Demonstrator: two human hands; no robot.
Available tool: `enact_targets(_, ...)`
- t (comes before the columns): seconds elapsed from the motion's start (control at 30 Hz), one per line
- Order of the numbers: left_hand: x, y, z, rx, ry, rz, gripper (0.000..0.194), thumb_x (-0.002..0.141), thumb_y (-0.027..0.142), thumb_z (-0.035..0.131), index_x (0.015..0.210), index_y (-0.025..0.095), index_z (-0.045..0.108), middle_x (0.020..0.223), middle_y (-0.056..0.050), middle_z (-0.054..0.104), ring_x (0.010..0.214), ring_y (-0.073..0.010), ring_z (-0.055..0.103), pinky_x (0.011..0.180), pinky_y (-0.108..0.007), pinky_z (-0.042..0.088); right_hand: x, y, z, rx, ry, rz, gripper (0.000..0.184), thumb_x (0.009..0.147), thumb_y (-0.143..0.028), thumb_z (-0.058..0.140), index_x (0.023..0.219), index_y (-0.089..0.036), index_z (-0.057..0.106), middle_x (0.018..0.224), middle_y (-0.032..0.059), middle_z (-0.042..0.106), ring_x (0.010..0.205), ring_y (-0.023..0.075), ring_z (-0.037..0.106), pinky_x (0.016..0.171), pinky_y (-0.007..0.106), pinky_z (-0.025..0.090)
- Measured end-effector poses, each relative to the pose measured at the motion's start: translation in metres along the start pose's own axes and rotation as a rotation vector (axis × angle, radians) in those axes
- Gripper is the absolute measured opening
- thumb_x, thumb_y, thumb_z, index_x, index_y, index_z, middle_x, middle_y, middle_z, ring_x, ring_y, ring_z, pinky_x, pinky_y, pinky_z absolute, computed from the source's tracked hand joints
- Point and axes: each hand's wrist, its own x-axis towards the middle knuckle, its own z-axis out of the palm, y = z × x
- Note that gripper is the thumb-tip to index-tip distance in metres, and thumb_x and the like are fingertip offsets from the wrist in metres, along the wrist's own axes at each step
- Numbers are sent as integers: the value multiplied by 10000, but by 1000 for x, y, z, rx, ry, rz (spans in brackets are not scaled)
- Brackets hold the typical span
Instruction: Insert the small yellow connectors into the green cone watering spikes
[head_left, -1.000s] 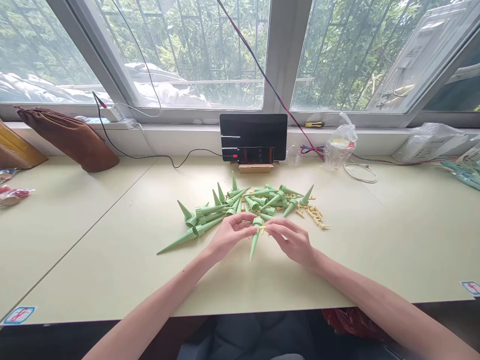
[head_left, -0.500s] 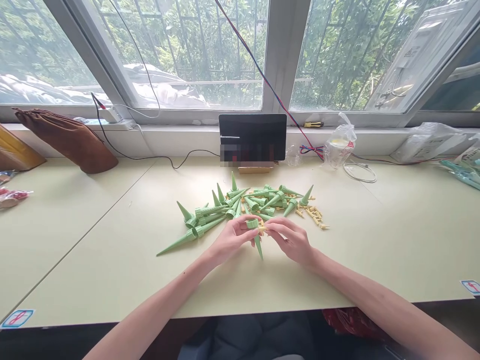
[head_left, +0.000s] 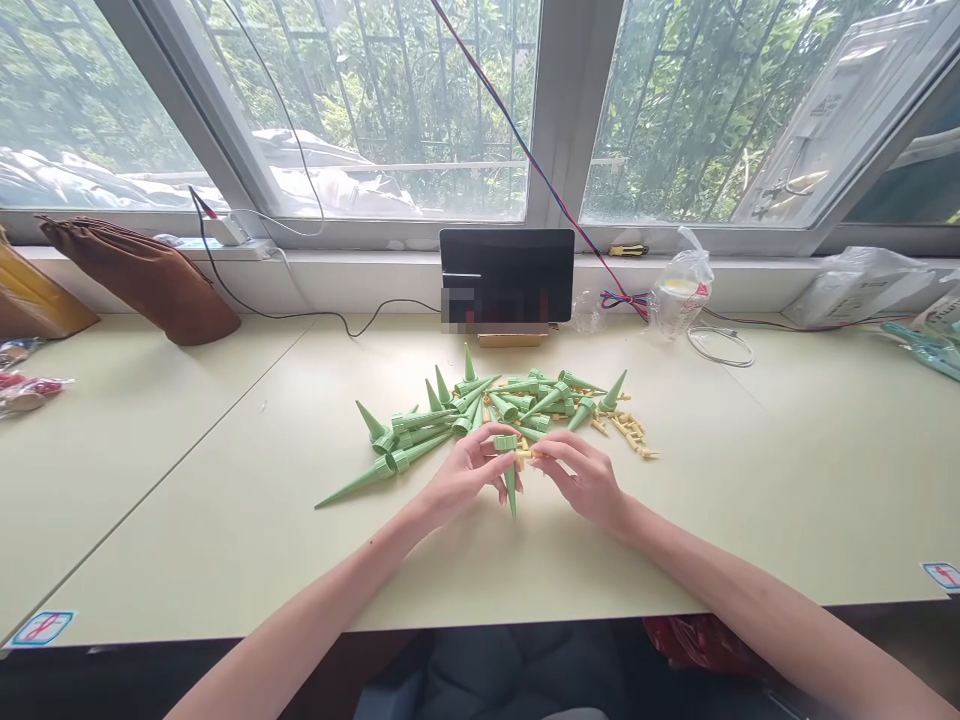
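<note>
My left hand (head_left: pixel 472 468) is closed round a green plant watering spike (head_left: pixel 511 490), its ribbed collar up and its tip pointing down toward me. My right hand (head_left: pixel 581 474) pinches a small yellow plastic valve (head_left: pixel 525 455) at the spike's side, just below the collar. Fingers partly cover where the two parts meet, so I cannot tell how far the valve sits in. Just beyond my hands lies a heap of similar green spikes (head_left: pixel 420 422), some standing on their collars. Loose yellow valves (head_left: pixel 630 432) are scattered at the heap's right end.
A dark tablet (head_left: pixel 508 278) leans on a small stand at the back of the pale table (head_left: pixel 225 540). To its right are a bagged cup (head_left: pixel 679 290) and a coiled white cable (head_left: pixel 720 345). A brown pouch (head_left: pixel 161 285) stands at the back left.
The spike in my left hand has turned, its tip shifting left to hang nearly straight down. My right hand has moved very slightly; both hands keep their grip.
</note>
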Motion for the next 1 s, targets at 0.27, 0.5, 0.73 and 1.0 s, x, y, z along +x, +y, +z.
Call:
enact_targets(0.27, 0, 2, 2, -12, 8, 1, 388, 893, 389, 675, 1180, 171, 532, 790, -46, 676, 681, -193, 687, 559, -281, 534, -1, 0, 0, 22, -19, 33, 138, 969, -158, 569, 1070, -221, 640, 889, 60, 640, 710, 147, 630, 609, 267, 540)
enact_targets(0.5, 0, 0, 1, -19, 39, 7, 388, 885, 377, 687, 1177, 173, 533, 803, -45, 672, 688, -196, 695, 554, -274, 535, 2, -2, -1, 11, -18, 16, 179, 969, -146, 556, 1106, -221, 645, 931, 71, 642, 747, 153, 653, 634, 271, 571)
enact_targets(0.73, 0, 2, 3, -22, 59, 5, 398, 867, 383, 707, 1165, 179, 540, 795, -30, 666, 690, -199, 704, 559, -279, 544, 2, -1, 0, 15, -31, 14, 205, 976, -134, 539, 1131, -223, 642, 940, 76, 648, 784, 163, 660, 659, 285, 582)
enact_targets(1.0, -1, 4, 6, 45, 59, 17, 410, 881, 399, 688, 1176, 166, 523, 759, -28, 656, 682, -193, 696, 564, -292, 565, 1, 1, 0, 1, -47, 7, 180, 978, -151, 549, 1122, -211, 638, 926, 74, 649, 763, 155, 651, 642, 272, 564)
